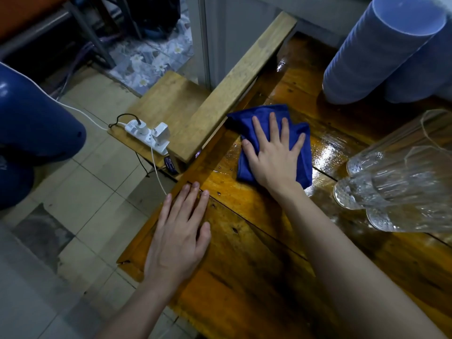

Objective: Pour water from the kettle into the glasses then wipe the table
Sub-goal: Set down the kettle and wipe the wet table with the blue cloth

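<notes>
Right hand (274, 155) spread flat on blue cloth (303, 162), left hand (178, 231) flat on table (244, 277), beside clear glasses (391, 182).

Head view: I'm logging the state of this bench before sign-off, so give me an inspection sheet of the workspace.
Surface: wooden table, wet and glossy near the glasses.
Job's things: blue cloth spread flat on the table; clear glasses at the right edge; kettle not seen.
Clutter: two blue ribbed tubs at the far right.
Hands: right hand pressed flat on the cloth; left hand flat on the table's near-left edge, empty.
Cables: white power strip on a side shelf with plugs in it; a white cord runs past the table's edge.
Surroundings: tiled floor; blue rounded object at the left.
</notes>
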The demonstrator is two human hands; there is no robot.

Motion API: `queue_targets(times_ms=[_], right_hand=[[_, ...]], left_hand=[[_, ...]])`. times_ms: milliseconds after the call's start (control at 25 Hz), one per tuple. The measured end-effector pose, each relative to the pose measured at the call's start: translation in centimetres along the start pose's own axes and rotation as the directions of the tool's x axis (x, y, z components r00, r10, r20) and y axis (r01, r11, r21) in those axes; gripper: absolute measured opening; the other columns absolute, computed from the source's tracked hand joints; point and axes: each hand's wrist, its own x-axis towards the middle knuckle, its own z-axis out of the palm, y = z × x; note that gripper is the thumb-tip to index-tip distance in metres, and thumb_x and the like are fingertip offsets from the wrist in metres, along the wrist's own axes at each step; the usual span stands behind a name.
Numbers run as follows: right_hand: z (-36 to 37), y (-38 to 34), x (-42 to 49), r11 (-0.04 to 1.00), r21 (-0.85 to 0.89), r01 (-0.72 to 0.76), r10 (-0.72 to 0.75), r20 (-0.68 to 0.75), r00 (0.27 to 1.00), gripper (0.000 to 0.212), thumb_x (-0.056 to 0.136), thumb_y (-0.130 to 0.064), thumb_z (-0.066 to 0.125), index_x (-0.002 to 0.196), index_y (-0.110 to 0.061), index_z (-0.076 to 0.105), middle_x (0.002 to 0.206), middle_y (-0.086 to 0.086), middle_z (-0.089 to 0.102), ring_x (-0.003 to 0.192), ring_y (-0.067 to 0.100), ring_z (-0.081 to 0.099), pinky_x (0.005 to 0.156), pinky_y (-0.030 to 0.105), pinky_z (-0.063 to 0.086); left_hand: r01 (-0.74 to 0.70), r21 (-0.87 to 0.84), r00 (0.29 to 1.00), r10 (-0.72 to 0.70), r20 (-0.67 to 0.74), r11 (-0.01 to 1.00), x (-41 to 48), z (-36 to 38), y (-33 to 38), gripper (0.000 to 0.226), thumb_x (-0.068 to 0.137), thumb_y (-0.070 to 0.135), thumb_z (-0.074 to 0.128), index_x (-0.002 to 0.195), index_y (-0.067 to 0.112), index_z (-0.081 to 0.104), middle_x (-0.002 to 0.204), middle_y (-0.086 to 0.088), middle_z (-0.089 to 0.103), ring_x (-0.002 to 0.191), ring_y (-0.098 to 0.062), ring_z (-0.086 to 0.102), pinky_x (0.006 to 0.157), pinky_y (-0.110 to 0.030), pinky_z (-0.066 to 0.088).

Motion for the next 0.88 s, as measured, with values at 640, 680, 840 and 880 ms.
queue_targets(times_ms=[640, 680, 840, 880], right_hand=[[-0.1, 1.2, -17.2, 0.996, -0.080, 0.045, -0.041, 0.046, 0.998, 0.065, 0.097, -0.065, 0.013, 0.156, -0.038, 0.013, 0.166, 0.001, 0.010, 0.152, 0.025, 0.005, 0.118, 0.064, 0.010], [-0.3, 2.1, -17.8, 0.996, -0.084, -0.008, 0.011, 0.034, 0.999, 0.066, 0.096, -0.066, 0.011, 0.156, -0.038, 0.013, 0.166, 0.001, 0.010, 0.153, 0.025, 0.005, 0.118, 0.063, 0.010], [-0.6, 3.1, -17.8, 0.994, -0.076, -0.083, 0.086, 0.030, 0.996, 0.068, 0.095, -0.066, 0.011, 0.156, -0.037, 0.010, 0.166, 0.003, 0.008, 0.153, 0.025, 0.001, 0.119, 0.062, 0.007], [-0.6, 2.8, -17.2, 0.993, -0.069, -0.095, 0.097, 0.024, 0.995, 0.069, 0.095, -0.066, 0.012, 0.156, -0.037, 0.009, 0.166, 0.003, 0.007, 0.153, 0.025, -0.001, 0.119, 0.062, 0.006]], left_hand=[[0.001, 0.018, 1.000, -0.001, -0.001, 1.000, 0.0, 0.0, 0.1, 0.063, 0.097, 0.044, 0.029, 0.152, 0.014, 0.024, 0.160, -0.002, 0.020, 0.148, -0.011, 0.011, 0.121, -0.037, 0.004], [-0.001, 0.013, 1.000, 0.001, -0.007, 1.000, 0.1, 0.1, 0.0, 0.063, 0.097, 0.044, 0.029, 0.152, 0.014, 0.023, 0.160, -0.001, 0.020, 0.148, -0.011, 0.011, 0.121, -0.036, 0.002], [-0.011, 0.019, 1.000, 0.012, -0.018, 1.000, 0.1, 0.2, 0.0, 0.063, 0.097, 0.043, 0.027, 0.152, 0.013, 0.023, 0.159, -0.002, 0.021, 0.148, -0.013, 0.013, 0.121, -0.036, 0.003], [-0.015, 0.022, 1.000, 0.016, -0.018, 1.000, 0.1, 0.2, 0.0, 0.063, 0.097, 0.043, 0.028, 0.152, 0.012, 0.023, 0.159, -0.003, 0.021, 0.148, -0.014, 0.013, 0.121, -0.037, 0.003]])
